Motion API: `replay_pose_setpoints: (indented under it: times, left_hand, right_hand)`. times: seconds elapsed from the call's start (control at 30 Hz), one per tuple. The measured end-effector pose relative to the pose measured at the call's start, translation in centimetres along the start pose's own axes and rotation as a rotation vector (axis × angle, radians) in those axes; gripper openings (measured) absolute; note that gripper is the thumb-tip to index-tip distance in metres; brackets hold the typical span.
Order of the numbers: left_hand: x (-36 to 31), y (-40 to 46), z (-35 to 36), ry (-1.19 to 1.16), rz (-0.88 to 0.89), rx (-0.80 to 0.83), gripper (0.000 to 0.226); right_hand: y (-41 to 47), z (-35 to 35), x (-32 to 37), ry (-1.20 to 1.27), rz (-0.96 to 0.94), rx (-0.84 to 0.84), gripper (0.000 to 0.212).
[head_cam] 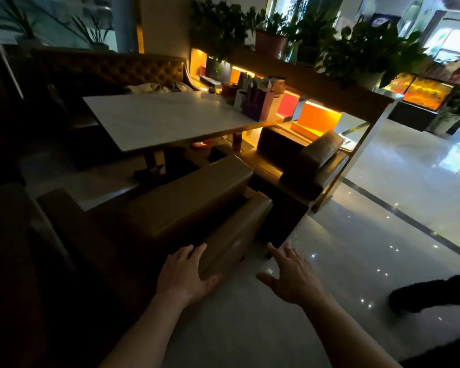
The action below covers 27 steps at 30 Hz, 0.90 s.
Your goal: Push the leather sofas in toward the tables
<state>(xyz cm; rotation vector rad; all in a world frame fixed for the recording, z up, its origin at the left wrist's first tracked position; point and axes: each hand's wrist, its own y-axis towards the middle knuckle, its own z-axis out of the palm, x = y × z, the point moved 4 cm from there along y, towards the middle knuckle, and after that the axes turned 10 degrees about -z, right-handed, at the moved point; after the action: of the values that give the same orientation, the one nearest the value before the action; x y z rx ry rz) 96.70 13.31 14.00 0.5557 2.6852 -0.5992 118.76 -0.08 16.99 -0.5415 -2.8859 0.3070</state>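
The left hand is seen spread flat with fingers apart against the back corner of the near brown leather sofa, which stands a little apart from the white table. The right hand is held open and empty over the glossy floor, just beside that sofa. A second leather sofa sits at the table's far end

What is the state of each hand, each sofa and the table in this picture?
Left hand: open, on the back of the near sofa.
Right hand: open, in the air, holding nothing.
Near sofa: apart from the table.
Far sofa: close to the table.
Table: bags at its far end.
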Motion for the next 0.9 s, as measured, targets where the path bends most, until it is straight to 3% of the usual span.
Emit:
replay_pose_setpoints:
  times: [0.33, 0.7, 0.9]
  left_hand:
    - [-3.5, 10.2, 1.9, -0.051, -0.168, 0.061, 0.099]
    - [-3.7, 17.9, 7.6, -0.139, -0.563, 0.010, 0.102]
    - [-4.7, 20.7, 11.8, -0.092, -0.690, 0.000, 0.106]
  right_hand:
    - [13.3, -1.7, -5.5, 0.018, -0.113, 0.087, 0.091]
    - [30.9, 3.1, -9.3, -0.077, -0.477, 0.313, 0.098]
    - [39.8, 6.0, -10.2, -0.239, -0.700, 0.399, 0.110]
